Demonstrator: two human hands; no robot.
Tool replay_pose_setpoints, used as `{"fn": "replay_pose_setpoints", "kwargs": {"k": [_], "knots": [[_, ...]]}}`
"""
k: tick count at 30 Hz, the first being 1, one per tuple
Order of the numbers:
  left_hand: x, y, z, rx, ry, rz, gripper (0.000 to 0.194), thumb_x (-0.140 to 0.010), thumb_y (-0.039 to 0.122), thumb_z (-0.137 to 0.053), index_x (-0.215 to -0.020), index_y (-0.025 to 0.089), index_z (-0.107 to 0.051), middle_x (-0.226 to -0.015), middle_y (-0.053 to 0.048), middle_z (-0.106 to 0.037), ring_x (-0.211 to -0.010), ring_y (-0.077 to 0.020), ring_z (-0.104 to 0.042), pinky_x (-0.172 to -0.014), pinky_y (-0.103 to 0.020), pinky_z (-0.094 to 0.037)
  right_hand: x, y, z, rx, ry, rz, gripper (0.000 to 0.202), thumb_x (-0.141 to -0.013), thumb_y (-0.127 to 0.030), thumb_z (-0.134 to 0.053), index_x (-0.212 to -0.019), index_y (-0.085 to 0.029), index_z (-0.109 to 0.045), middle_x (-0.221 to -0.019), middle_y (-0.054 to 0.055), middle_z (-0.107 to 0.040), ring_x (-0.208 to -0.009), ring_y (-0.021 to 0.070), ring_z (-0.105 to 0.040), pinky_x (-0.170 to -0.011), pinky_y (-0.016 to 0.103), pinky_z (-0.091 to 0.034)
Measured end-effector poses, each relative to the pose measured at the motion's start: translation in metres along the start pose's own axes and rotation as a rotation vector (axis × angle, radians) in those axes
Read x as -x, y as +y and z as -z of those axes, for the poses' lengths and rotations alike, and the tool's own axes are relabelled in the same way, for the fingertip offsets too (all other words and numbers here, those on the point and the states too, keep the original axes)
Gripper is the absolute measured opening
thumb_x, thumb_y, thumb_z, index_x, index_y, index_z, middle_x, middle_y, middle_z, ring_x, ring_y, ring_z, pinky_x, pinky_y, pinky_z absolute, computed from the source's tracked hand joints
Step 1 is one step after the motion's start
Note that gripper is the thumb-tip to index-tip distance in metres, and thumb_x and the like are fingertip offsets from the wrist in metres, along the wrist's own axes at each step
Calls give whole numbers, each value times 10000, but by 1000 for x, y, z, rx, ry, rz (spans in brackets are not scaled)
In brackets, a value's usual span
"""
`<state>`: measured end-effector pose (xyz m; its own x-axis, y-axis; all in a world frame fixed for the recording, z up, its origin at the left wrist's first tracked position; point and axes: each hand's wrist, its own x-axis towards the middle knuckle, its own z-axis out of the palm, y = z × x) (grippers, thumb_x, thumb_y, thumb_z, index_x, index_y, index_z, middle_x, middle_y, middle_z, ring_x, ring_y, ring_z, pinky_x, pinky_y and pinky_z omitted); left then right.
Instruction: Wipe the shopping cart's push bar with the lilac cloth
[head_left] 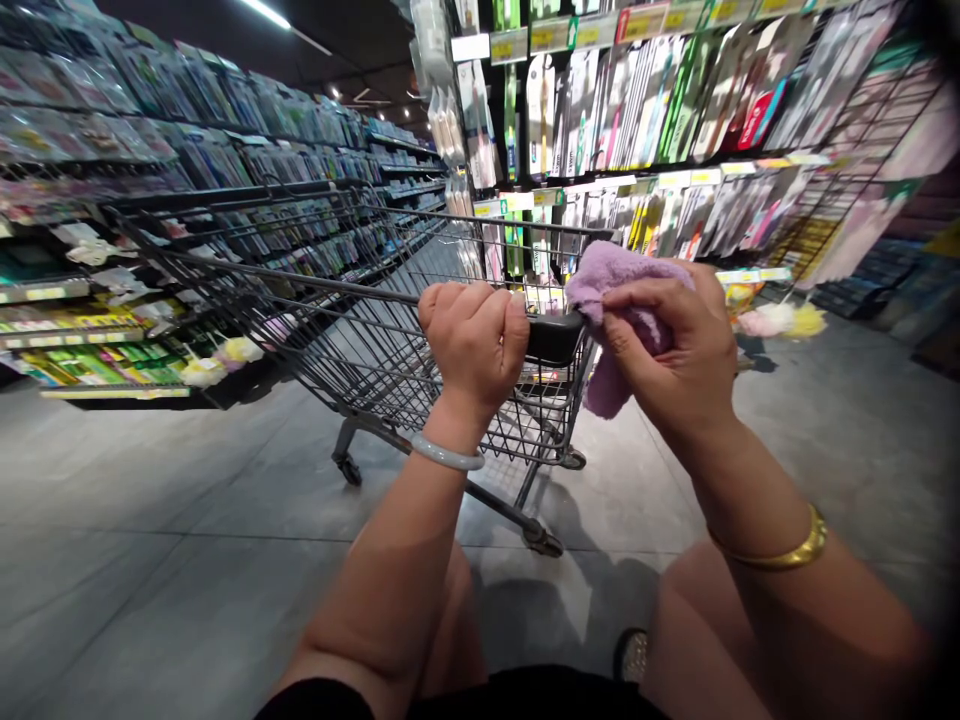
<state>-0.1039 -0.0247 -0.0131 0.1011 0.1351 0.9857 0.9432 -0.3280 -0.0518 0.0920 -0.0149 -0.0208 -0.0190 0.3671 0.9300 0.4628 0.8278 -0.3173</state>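
Cloth, purple, soft and bunched, sits at the right end of the black handle of a wire shopping cart, by the near right corner of the cart. Right hand is the nearer one, in direct contact: thumb and index finger pinch a fold on the cloth's near face, the other fingers curled behind, their tips hidden. From that pinch, the bulk of the cloth lies forward and to the left, towards the handle end; one part spreads over the top, and a loose flap hangs below the grip. Long axis, as far as the folds allow a reading, runs roughly up and down, crossing the line of the handle rather than following it. Left hand is closed around the handle, fingers pressed together and thumb alongside, left of the cloth and apart from it, with a short stretch of bare handle between. Cloth appears to meet the handle end; whether it wraps underneath cannot be told, since its own folds and the right hand cover that side.
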Motion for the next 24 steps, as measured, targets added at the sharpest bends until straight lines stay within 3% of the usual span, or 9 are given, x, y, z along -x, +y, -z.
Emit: {"fn": "replay_pose_setpoints", "kwargs": {"k": [5,10,17,24], "knots": [[0,0,0,1,4,-8,353,-972,327,-401,-648,219,-490,-662,-3,-521,-733,-182,-475,-816,-387,-336,1,-1,-1,-8,24,-47,150,-832,-252,-662,-973,-301,-674,-976,21,-650,-1072,222,-576,-996,484,-480],[0,-1,0,3,-9,1,358,-978,331,-387,-653,220,-486,-673,-5,-519,-745,-186,-472,-828,-394,-329,1,-16,4,-19,-14,28,187,-798,-232,-698,-973,-296,-683,-1133,51,-610,-1187,248,-545,-1037,483,-464],[1,-2,-1,22,-15,2,346,-974,335,-400,-658,224,-488,-672,-5,-520,-749,-186,-472,-839,-389,-319,1,0,-2,-21,9,-43,148,-835,-230,-650,-970,-289,-663,-969,12,-658,-1054,216,-571,-979,479,-484],[1,-1,0,32,-37,23,360,-975,344,-377,-652,227,-484,-678,-14,-522,-764,-200,-480,-855,-410,-320,2,-20,4,-38,-14,42,197,-795,-233,-699,-975,-312,-682,-1148,52,-598,-1180,254,-549,-1016,499,-475]]}}
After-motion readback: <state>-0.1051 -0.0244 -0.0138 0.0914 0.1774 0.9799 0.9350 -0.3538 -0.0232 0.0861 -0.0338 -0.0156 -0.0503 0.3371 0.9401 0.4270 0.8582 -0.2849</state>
